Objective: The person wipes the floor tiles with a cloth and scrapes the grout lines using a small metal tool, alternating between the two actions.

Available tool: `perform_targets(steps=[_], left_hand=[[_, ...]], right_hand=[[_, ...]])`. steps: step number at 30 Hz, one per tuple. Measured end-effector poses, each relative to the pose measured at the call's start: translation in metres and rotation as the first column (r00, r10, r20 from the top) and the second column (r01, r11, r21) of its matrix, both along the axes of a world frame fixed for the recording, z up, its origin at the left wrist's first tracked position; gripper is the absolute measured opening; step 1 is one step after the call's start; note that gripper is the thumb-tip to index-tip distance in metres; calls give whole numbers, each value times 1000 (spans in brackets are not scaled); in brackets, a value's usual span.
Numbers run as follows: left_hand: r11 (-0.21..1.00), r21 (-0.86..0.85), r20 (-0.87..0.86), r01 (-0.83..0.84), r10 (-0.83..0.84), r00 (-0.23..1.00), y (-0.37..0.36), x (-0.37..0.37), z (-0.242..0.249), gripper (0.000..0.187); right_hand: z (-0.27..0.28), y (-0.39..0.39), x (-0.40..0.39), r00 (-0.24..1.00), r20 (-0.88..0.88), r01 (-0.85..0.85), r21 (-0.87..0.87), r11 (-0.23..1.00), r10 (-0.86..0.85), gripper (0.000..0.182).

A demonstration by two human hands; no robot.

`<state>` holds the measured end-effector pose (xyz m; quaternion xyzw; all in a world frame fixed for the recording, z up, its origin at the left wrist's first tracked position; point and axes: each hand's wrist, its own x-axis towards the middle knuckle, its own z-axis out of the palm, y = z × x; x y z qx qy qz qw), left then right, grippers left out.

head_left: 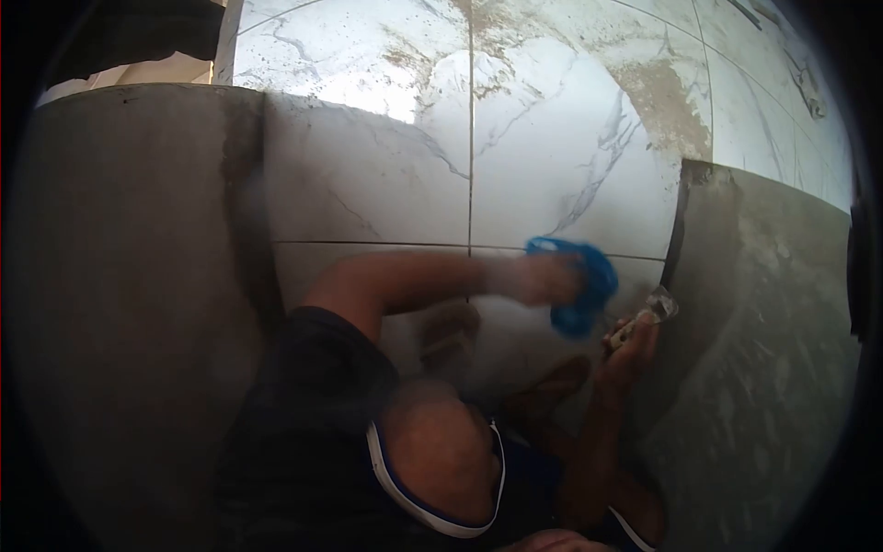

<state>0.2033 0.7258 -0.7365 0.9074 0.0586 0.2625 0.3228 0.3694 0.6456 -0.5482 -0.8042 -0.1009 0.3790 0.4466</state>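
Observation:
My left hand (pixel 549 279) reaches across from the left and is closed on a blue cloth (pixel 587 287) over the white marbled tile floor (pixel 368 184). Motion smears both the hand and the cloth. To the right of the cloth, my right hand (pixel 632 350) is wrapped round a small light-coloured tool (pixel 623 333). The tool's shiny, flat-looking end (pixel 661 303) points up beside the dark edge of the right wall. What exactly this tool is cannot be made out.
A grey wall (pixel 129 230) stands at the left, another grey wall (pixel 782 304) at the right. Sandy dirt (pixel 658 101) lies on the tiles beyond. Near my body, a foot in a strapped sandal (pixel 449 339) and another foot (pixel 556 382) show in shadow.

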Motion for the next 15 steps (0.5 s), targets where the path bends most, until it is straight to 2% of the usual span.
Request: perform_targets(steps=[1,2,3,4,5,6,8,10,11,12,13,14,15], left_hand=[[977,-196,96,-90,110,989,17,-6,-24,26],[983,123,-265,-136,165,950,62,-16,-12,32],[896,95,-165,-434,444,881,106,-31,-13,31],[728,220,-116,-650,681,723,158,-54,-9,31],[715,310,-551,-627,673,494,213,-81,54,34],[669,238,-598,-704,672,437,253,-112,73,44],[435,252,-84,-864,900,428,258,-148,97,42],[644,335,106,-688,700,706,213,-165,123,38],[718,435,-9,-542,606,795,174,-171,119,40],[855,341,-164,-391,464,871,127,-177,121,38],[954,200,-481,-225,296,825,77,-175,98,36],[985,11,-381,-174,165,910,26,-192,75,34],[998,1,-374,-66,61,925,-2,-210,68,34]], right_hand=[[6,2,-2,1000,8,-21,-5,1000,21,33],[9,4,-5,999,12,-41,-4,999,41,32],[10,3,-9,998,9,-66,-7,998,66,31],[10,1,-11,996,2,-84,-10,996,84,31],[6,2,-10,994,-6,-106,2,994,106,30],[2,5,-10,992,-11,-125,25,992,125,30],[1,7,-12,982,-20,-187,53,981,189,28],[-2,6,-20,976,-22,-215,76,974,218,26],[-6,5,-25,973,-27,-226,82,971,229,25],[-10,6,-30,970,-26,-239,90,967,242,25],[-11,6,-36,964,-42,-258,93,962,263,24],[-10,5,-45,957,-52,-279,91,956,285,24],[-8,4,-51,950,-64,-301,88,950,307,23]])
